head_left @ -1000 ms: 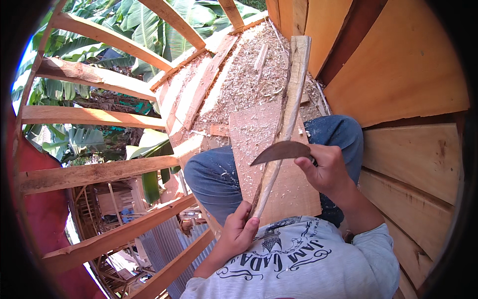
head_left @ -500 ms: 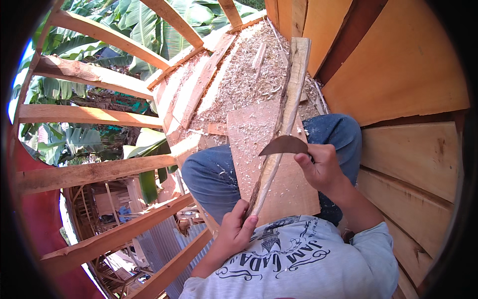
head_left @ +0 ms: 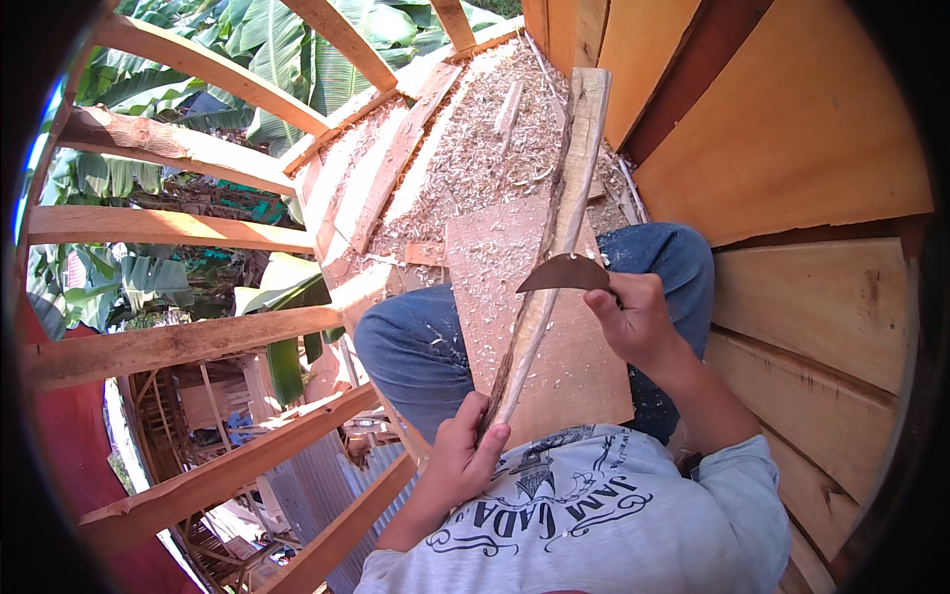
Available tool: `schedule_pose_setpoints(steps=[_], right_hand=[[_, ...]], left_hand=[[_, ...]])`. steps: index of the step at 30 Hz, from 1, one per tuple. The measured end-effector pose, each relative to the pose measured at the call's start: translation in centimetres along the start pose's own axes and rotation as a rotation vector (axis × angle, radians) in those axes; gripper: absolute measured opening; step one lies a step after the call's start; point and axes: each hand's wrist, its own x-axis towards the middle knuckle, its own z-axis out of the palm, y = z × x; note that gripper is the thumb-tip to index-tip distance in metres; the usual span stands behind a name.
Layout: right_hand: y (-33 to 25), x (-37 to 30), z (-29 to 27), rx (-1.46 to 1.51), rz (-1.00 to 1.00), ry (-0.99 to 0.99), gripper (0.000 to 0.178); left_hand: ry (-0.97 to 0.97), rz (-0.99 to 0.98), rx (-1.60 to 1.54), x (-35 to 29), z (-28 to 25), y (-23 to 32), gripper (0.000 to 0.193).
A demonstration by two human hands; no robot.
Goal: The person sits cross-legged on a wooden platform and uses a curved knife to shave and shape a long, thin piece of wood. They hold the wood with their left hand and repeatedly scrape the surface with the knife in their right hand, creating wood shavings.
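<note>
A long, narrow strip of wood (head_left: 580,158) with dark bark along one edge slants up and away from my lap. My left hand (head_left: 465,451) is closed round its near end, thumb along the side. In my right hand (head_left: 633,315) is a knife with a broad curved dark blade (head_left: 564,274); my fingers wrap its handle, which is mostly hidden. The blade lies across the strip about midway along. Beneath the strip, a flat board (head_left: 495,233) dotted with shavings rests between my legs.
Wood shavings (head_left: 475,129) cover the floor ahead, with loose planks (head_left: 406,158) at the left. Wooden rails (head_left: 178,226) line the open left side, with banana leaves beyond and a lower area with metal sheeting below. A plank wall (head_left: 811,307) stands close on the right.
The knife blade has moved slightly up and away along the strip, its tilt a little changed. My left hand keeps its hold on the strip's near end. The whole view has shifted slightly.
</note>
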Motion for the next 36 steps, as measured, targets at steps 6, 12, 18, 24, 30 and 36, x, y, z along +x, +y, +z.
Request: schedule_pose_setpoints(steps=[6, 12, 18, 24, 30, 36], right_hand=[[1.7, 1.0, -0.3, -0.148, -0.089, -0.024, 0.039], [-0.4, 0.0, 1.2, -0.131, -0.250, -0.110, 0.040], [-0.8, -0.8, 1.5, -0.064, -0.197, -0.151, 0.037], [0.1, -1.5, 1.9, 0.013, -0.018, -0.019, 0.035], [1.5, 1.0, 0.3, -0.125, -0.148, -0.009, 0.034], [1.2, 0.4, 0.1, -0.241, -0.244, 0.057, 0.037]], left_hand=[[-0.017, 0.028, -0.034, -0.5, -0.4, -0.5, 0.025], [0.002, 0.070, -0.093, -0.3, -0.6, -1.9, 0.025], [-0.016, 0.058, -0.100, -0.2, -1.0, -1.7, 0.024], [-0.061, 0.056, -0.130, 0.1, -0.7, -1.9, 0.024], [-0.043, 0.031, -0.144, 0.1, -0.9, -1.9, 0.026], [-0.123, 0.062, -0.276, 0.0, -1.1, -2.2, 0.025]])
